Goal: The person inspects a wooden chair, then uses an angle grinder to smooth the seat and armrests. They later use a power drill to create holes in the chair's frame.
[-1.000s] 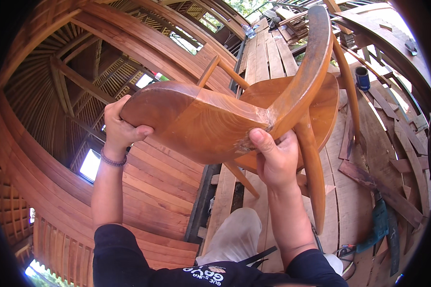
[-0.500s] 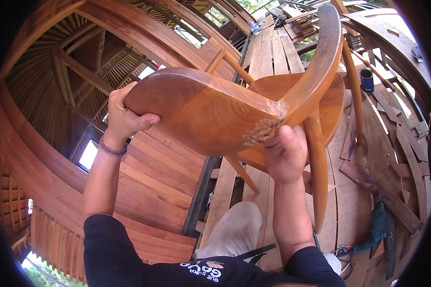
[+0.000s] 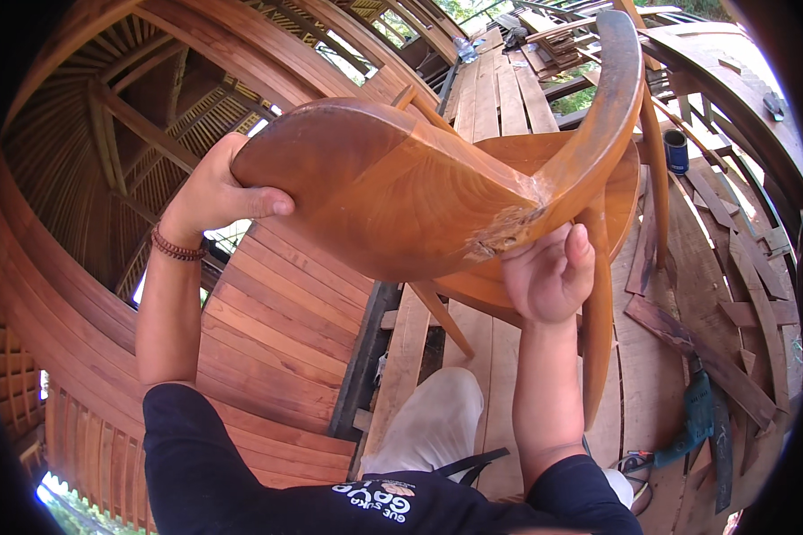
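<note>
A brown wooden chair [image 3: 357, 183] is tilted in front of me, its wide curved backrest toward me. My left hand [image 3: 227, 196] clasps the backrest's left end, thumb on the near face and fingers behind. My right hand [image 3: 551, 276] is at the backrest's lower edge, beside a leg [image 3: 598, 330]. Its palm faces me and its thumb stands off the wood, while the fingertips reach under the edge and are partly hidden. Just above that hand, a rough, pale, splintered patch [image 3: 506, 234] marks the joint of the backrest and the curved arm [image 3: 602, 116]. Behind it shows the seat [image 3: 517, 152].
A teal power drill [image 3: 694, 415] lies at the lower right among loose wood offcuts [image 3: 660, 325]. A dark blue can [image 3: 676, 152] stands farther back on the plank deck [image 3: 633, 383]. On the left are a reddish slatted wooden floor [image 3: 277, 348] and a curved railing.
My right thumb has come away from the backrest near the splintered joint, and the palm has turned toward me. The chair has tilted slightly; my left hand keeps its hold.
</note>
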A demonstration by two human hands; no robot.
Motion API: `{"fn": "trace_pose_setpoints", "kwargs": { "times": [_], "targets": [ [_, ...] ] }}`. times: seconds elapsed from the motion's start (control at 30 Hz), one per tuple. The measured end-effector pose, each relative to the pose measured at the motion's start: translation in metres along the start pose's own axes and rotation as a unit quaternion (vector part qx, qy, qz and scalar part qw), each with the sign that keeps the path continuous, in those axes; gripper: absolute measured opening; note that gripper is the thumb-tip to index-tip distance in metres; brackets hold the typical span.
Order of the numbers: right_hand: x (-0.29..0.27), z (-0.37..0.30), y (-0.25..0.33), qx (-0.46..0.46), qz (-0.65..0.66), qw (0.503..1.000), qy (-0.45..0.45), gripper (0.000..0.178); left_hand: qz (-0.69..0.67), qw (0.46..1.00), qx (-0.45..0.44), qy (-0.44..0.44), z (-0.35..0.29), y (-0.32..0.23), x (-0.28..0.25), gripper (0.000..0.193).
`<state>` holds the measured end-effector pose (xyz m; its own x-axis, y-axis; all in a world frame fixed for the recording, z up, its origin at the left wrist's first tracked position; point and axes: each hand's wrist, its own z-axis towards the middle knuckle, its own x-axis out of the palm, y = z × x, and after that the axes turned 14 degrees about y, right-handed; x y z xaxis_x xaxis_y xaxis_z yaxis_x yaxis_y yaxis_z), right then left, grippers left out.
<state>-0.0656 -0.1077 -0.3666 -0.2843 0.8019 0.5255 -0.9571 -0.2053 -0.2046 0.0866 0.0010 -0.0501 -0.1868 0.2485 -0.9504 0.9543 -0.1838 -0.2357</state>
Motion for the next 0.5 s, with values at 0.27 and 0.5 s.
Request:
{"fn": "trace_pose_setpoints", "kwargs": {
  "times": [0.27,0.5],
  "targets": [
    [0.050,0.018,-0.006,0.076,-0.213,0.966,-0.122,0.050,-0.003,1.000,0.021,-0.017,-0.001,0.001,0.004,0.044],
    [0.044,0.016,-0.005,0.064,-0.188,0.963,-0.181,0.053,0.007,1.000,0.024,-0.015,-0.001,0.005,0.002,0.042]
  ]
}}
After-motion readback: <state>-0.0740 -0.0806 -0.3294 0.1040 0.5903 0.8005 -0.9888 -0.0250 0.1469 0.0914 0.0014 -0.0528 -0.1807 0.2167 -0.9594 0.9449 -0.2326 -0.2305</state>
